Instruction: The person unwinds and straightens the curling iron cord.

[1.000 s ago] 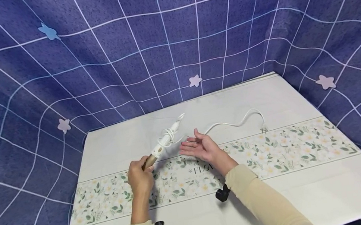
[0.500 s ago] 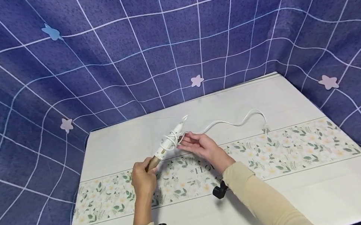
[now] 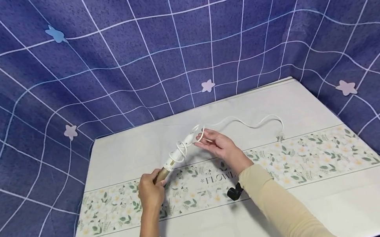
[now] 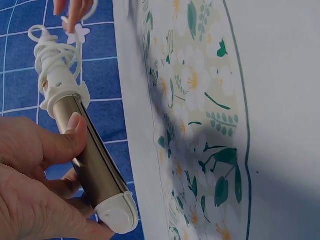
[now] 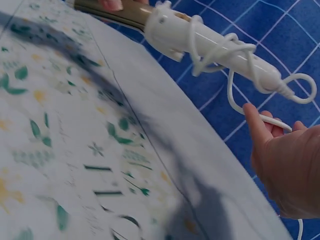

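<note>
My left hand grips the gold barrel of a curling iron, which is tilted above the table with its white handle pointing up and away. White power cord is wound in several loose turns round the handle. Beside the handle's end, my right hand holds the cord with its fingers, and a loop of it stands up there. In the right wrist view, the cord passes behind one finger of the right hand, so the exact hold is partly hidden.
A white table cover with a floral band lies under the hands. The cord's free length trails right to its plug on the cover. A blue grid-patterned curtain hangs behind and at both sides.
My right hand, open beside the cord at first, has taken hold of it and moved up toward the handle's end, lifting a loop. My left hand keeps its grip, nearly still.
</note>
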A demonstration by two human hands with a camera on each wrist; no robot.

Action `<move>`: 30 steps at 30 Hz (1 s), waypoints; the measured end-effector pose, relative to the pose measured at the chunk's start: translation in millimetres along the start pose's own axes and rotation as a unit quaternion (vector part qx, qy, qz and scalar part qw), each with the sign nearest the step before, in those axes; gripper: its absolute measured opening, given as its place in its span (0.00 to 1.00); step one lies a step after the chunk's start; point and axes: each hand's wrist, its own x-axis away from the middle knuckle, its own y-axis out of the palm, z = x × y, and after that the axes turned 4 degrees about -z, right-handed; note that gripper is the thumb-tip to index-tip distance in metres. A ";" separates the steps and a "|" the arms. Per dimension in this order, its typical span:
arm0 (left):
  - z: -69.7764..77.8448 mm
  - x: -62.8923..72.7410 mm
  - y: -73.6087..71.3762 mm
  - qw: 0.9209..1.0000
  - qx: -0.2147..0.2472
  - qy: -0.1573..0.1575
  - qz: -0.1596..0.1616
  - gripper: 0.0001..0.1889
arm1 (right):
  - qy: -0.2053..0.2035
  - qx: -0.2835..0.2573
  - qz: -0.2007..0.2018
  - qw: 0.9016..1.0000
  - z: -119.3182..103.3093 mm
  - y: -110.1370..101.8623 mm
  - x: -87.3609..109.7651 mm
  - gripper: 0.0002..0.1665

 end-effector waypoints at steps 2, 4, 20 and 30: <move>-0.9 0.4 0.5 1.000 -0.002 0.000 -0.004 0.20 | -0.018 0.024 0.002 1.000 -5.2 0.5 0.4 0.31; -1.8 0.8 1.0 1.000 -0.003 0.000 -0.008 0.20 | -0.035 0.036 0.000 0.999 -9.5 0.8 1.4 0.29; -8.2 3.0 2.0 0.999 -0.014 -0.005 -0.033 0.22 | -0.131 0.035 0.019 0.991 -49.1 7.8 19.2 0.13; -13.6 -0.7 -4.7 0.999 -0.015 -0.022 -0.024 0.21 | -0.168 0.005 0.006 0.986 -70.5 -4.2 30.9 0.12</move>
